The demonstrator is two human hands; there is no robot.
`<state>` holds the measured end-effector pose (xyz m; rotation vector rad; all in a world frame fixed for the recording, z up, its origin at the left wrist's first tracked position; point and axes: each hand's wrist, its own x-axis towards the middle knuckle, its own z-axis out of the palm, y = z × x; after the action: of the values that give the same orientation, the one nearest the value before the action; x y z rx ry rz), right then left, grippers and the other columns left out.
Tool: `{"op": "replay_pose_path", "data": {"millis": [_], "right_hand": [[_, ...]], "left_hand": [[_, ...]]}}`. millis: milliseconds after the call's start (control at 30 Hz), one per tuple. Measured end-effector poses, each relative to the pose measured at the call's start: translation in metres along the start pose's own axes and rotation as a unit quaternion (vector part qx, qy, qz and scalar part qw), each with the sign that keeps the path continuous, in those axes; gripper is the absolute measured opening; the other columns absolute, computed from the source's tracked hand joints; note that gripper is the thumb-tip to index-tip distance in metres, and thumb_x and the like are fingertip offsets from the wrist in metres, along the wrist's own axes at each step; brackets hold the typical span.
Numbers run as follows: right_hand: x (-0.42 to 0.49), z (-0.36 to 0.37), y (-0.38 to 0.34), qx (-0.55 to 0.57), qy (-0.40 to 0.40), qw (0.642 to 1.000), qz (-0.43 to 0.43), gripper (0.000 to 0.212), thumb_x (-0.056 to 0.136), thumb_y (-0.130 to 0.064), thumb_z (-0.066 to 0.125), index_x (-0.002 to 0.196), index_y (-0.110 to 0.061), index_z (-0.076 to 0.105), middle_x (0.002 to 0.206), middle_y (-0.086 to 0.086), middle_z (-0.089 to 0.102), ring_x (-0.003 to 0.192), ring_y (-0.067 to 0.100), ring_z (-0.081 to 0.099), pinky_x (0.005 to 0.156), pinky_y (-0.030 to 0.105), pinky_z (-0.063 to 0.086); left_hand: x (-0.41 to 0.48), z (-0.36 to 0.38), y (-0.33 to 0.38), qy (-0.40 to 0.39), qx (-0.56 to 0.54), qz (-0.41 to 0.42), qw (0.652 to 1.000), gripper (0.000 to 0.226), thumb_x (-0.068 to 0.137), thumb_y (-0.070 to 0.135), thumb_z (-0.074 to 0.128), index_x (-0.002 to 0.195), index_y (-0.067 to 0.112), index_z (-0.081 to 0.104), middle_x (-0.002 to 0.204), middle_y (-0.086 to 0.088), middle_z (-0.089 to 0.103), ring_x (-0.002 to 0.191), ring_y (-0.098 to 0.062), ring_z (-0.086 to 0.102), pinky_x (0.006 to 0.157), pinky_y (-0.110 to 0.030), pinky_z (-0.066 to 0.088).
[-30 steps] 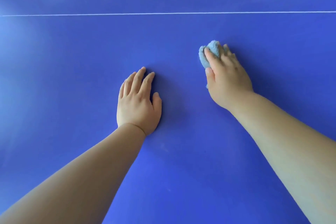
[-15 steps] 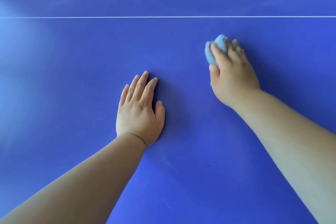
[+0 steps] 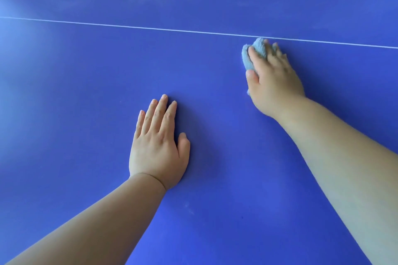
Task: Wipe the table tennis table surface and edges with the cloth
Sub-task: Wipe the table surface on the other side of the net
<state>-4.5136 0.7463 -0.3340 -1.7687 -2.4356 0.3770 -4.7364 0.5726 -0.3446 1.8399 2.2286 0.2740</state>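
Gripping one cloth (image 3: pixel 259 46), right hand (image 3: pixel 275 85) fingers (image 3: pixel 257 59) curled; left hand (image 3: pixel 157 146) fingers straight on table (image 3: pixel 81 92).

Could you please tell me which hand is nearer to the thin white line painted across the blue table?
Right. The right hand, gripping a bunched pale blue cloth, almost reaches the thin white line; the left hand lies flat on the blue table, well short.
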Motion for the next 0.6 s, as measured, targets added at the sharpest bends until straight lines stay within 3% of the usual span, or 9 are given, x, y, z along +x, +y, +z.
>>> {"op": "replay_pose_path", "data": {"millis": [100, 233, 300, 367, 500, 600], "right_hand": [[0.015, 0.003, -0.017, -0.016, 0.000, 1.000, 0.005, 0.059, 0.107, -0.028, 0.037, 0.164, -0.022, 0.023, 0.172, 0.014, 0.014, 0.158, 0.038, 0.014, 0.129, 0.046, 0.009], [-0.057, 0.023, -0.054, -0.001, -0.031, 0.976, -0.214, 0.058, 0.103, -0.025, 0.039, 0.160, -0.019, 0.037, 0.167, 0.014, 0.031, 0.154, 0.037, 0.029, 0.127, 0.049, 0.021], [-0.067, 0.022, -0.045, 0.005, -0.053, 0.959, -0.280, 0.055, 0.103, -0.024, 0.040, 0.158, -0.017, 0.043, 0.166, 0.013, 0.034, 0.153, 0.035, 0.032, 0.127, 0.047, 0.024], [-0.041, 0.014, -0.026, 0.008, -0.034, 0.975, -0.220, 0.056, 0.103, -0.018, 0.045, 0.159, -0.014, 0.039, 0.166, 0.017, 0.030, 0.153, 0.040, 0.030, 0.127, 0.050, 0.021], [0.039, -0.002, 0.004, 0.004, 0.017, 0.999, 0.029, 0.055, 0.108, -0.026, 0.036, 0.162, -0.019, 0.025, 0.172, 0.015, 0.013, 0.158, 0.039, 0.013, 0.129, 0.047, 0.011], [0.058, 0.000, -0.021, -0.012, 0.012, 1.000, 0.011, 0.056, 0.107, -0.025, 0.037, 0.161, -0.018, 0.026, 0.170, 0.019, 0.016, 0.155, 0.042, 0.018, 0.128, 0.050, 0.014]], "left_hand": [[-0.001, -0.001, 0.000, 0.000, 0.010, -0.009, 1.000, 0.075, 0.093, 0.043, 0.027, 0.162, 0.015, 0.030, 0.173, -0.001, 0.017, 0.160, -0.020, 0.007, 0.130, -0.041, -0.001], [-0.002, -0.001, 0.002, 0.002, 0.043, -0.050, 0.998, 0.080, 0.092, 0.048, 0.030, 0.164, 0.014, 0.026, 0.173, -0.002, 0.014, 0.161, -0.022, 0.005, 0.129, -0.045, -0.007], [-0.002, -0.002, 0.003, 0.000, 0.057, -0.067, 0.996, 0.082, 0.091, 0.051, 0.031, 0.164, 0.014, 0.023, 0.174, -0.001, 0.012, 0.161, -0.022, 0.003, 0.129, -0.046, -0.008], [-0.001, -0.002, 0.004, -0.006, 0.058, -0.065, 0.996, 0.083, 0.091, 0.052, 0.031, 0.165, 0.015, 0.021, 0.174, -0.001, 0.010, 0.161, -0.021, 0.002, 0.129, -0.046, -0.006], [-0.001, -0.002, 0.002, -0.010, 0.046, -0.060, 0.997, 0.083, 0.092, 0.053, 0.026, 0.165, 0.017, 0.017, 0.174, 0.000, 0.005, 0.161, -0.019, -0.003, 0.129, -0.039, -0.007], [-0.001, -0.002, 0.002, -0.009, 0.043, -0.057, 0.997, 0.082, 0.092, 0.052, 0.026, 0.165, 0.016, 0.018, 0.174, -0.001, 0.007, 0.161, -0.020, -0.001, 0.130, -0.038, -0.006]]}}
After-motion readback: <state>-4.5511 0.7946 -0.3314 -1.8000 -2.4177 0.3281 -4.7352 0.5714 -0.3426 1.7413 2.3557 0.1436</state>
